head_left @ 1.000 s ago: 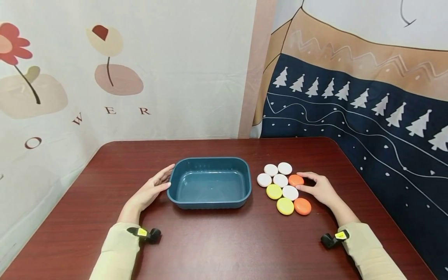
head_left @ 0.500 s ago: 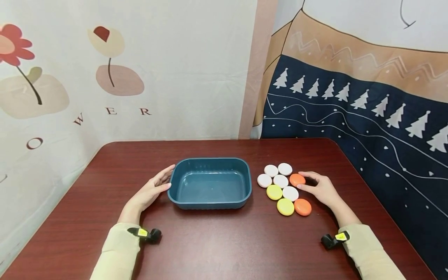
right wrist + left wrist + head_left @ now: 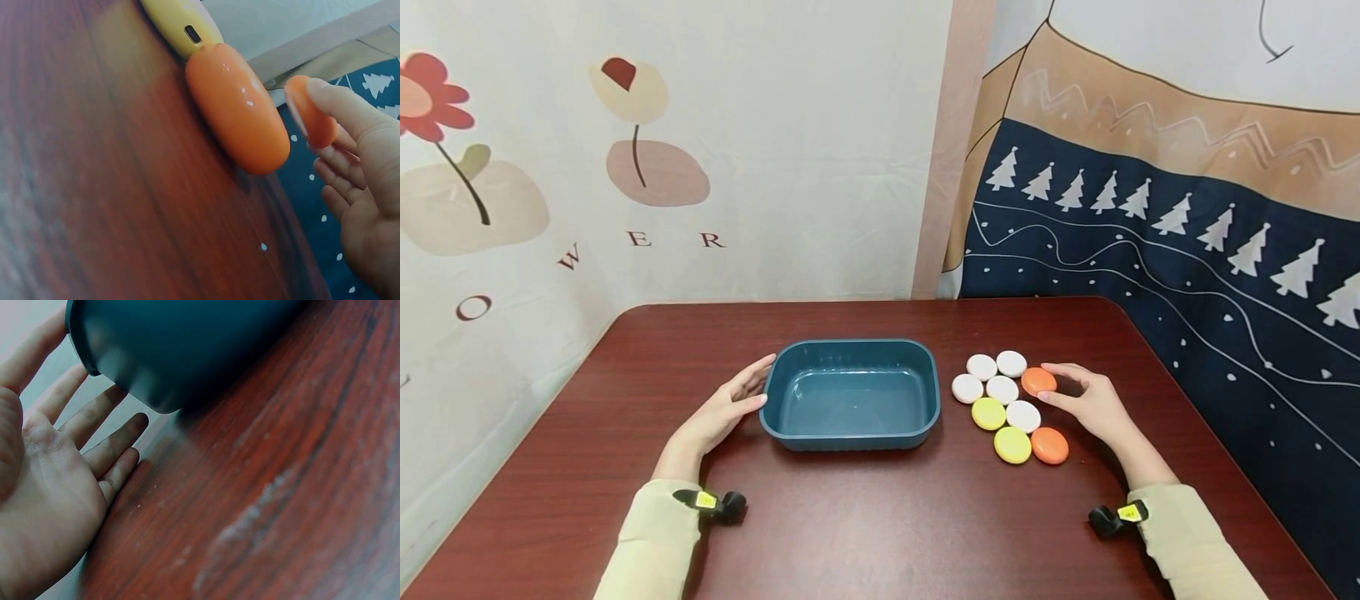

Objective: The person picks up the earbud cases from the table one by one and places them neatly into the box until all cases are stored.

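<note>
we identify one blue-green tray (image 3: 853, 442) and nine round discs on one red-brown table (image 3: 865, 525). the discs divide by colour into five white discs (image 3: 1002, 390), two yellow discs (image 3: 1012, 446) and two orange ones. all nine sit to the right of the tray, near it but apart from it.

right hand (image 3: 1093, 405): we see the thumb and index finger pinching one item, the far orange disc (image 3: 1039, 382), at the right side of the group, just beside the white discs. in the right wrist view this disc is tilted on edge; we cannot tell whether it touches the table. the other three fingers lie behind it.

left hand (image 3: 722, 408): we find the fingers extended and relaxed, set against the left end of the tray; the hand does not grip it.

the near orange disc (image 3: 1050, 447) lies flat and touches the nearer of the two yellow discs (we note one dark slot in that yellow side, seen from the right wrist).

we count two pale sleeves (image 3: 651, 537) and two black wrist devices (image 3: 1118, 518), one per arm. behind the table hang one pale cloth (image 3: 820, 167) and one dark cloth (image 3: 1120, 250), the latter printed with ten white trees (image 3: 1250, 248).
</note>
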Available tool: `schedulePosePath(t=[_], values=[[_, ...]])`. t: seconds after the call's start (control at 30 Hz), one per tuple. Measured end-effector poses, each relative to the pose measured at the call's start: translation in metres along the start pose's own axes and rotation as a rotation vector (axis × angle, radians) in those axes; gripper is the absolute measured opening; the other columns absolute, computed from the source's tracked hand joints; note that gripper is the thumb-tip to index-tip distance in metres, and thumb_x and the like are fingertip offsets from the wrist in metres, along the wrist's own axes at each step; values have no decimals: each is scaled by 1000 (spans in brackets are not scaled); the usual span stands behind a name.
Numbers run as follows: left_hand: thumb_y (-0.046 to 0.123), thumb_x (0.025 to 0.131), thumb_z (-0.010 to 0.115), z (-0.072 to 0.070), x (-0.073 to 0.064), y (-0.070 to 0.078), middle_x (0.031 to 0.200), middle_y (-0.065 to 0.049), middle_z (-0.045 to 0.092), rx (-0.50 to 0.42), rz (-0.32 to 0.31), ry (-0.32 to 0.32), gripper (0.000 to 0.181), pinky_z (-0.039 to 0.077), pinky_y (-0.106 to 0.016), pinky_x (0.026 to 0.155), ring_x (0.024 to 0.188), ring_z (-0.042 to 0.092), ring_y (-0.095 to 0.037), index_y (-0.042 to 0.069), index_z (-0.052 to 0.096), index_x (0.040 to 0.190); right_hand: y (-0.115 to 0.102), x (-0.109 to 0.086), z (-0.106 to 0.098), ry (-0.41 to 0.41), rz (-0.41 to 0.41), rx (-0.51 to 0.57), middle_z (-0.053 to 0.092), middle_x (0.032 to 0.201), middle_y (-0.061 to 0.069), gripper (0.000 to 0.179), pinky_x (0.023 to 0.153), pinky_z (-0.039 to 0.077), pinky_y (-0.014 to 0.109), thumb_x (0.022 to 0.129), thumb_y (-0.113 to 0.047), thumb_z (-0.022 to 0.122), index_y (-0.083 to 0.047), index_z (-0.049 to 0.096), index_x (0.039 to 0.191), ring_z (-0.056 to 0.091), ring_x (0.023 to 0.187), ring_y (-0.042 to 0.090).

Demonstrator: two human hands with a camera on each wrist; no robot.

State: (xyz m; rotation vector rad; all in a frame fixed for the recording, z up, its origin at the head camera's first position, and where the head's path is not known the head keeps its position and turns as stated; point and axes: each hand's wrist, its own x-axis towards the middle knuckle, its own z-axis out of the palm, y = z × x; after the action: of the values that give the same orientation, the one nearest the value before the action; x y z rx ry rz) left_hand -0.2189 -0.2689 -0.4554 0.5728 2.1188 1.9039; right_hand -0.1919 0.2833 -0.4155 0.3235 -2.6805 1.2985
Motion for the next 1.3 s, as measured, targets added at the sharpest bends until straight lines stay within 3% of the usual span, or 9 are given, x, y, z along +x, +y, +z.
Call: schedulePosePath(t=[0.13,0.3,0.43,0.63,0.83,1.03,1.2,1.3], values=[[6,97,53,0,0,-1,153,-19,23,7,2,-1,64,33,-18,99,133,31,-14,10,23,153,5,4,3,-4,17,11,59,126,15,52,92,42,34,85,-21,75,-1,59,129,50,115,29],[4,97,52,-1,0,-1,152,-21,24,10,15,-3,63,34,-18,98,132,32,-15,9,23,152,12,10,7,-3,-10,74,59,126,14,55,96,39,51,83,-27,77,-2,59,129,50,116,29],[3,96,52,-1,0,-1,152,-23,23,4,32,-7,63,33,-17,98,131,33,-13,6,23,152,7,12,9,-3,-19,103,59,125,13,57,98,34,55,81,-28,78,-2,60,128,49,116,30],[3,96,52,-1,1,0,152,-23,23,-7,38,-10,63,32,-17,99,132,32,-11,6,22,152,-10,14,9,24,-47,100,61,123,11,55,98,35,51,80,-25,80,-2,62,126,50,114,18],[3,96,52,-2,0,-1,152,-22,24,-15,41,-10,63,33,-18,99,131,33,-11,6,22,152,-22,18,14,42,-86,92,63,119,12,49,97,36,49,79,-15,80,-1,63,123,52,112,22],[3,96,52,-1,-1,0,152,-23,23,-11,36,-12,63,33,-18,99,132,33,-12,5,22,152,-26,21,20,43,-135,100,64,118,7,49,95,41,38,79,-20,80,-6,65,123,53,112,20],[4,97,53,0,0,2,152,-23,23,-10,39,-16,63,33,-18,99,132,32,-12,6,22,152,-35,22,25,43,-155,116,64,118,7,48,94,40,40,78,-17,81,-5,65,122,53,111,13],[3,97,52,0,-1,2,152,-24,22,-14,47,-23,63,33,-18,99,132,33,-12,5,21,152,-40,24,29,30,-150,137,63,118,7,48,93,41,39,78,-17,81,-5,65,122,53,111,16]])
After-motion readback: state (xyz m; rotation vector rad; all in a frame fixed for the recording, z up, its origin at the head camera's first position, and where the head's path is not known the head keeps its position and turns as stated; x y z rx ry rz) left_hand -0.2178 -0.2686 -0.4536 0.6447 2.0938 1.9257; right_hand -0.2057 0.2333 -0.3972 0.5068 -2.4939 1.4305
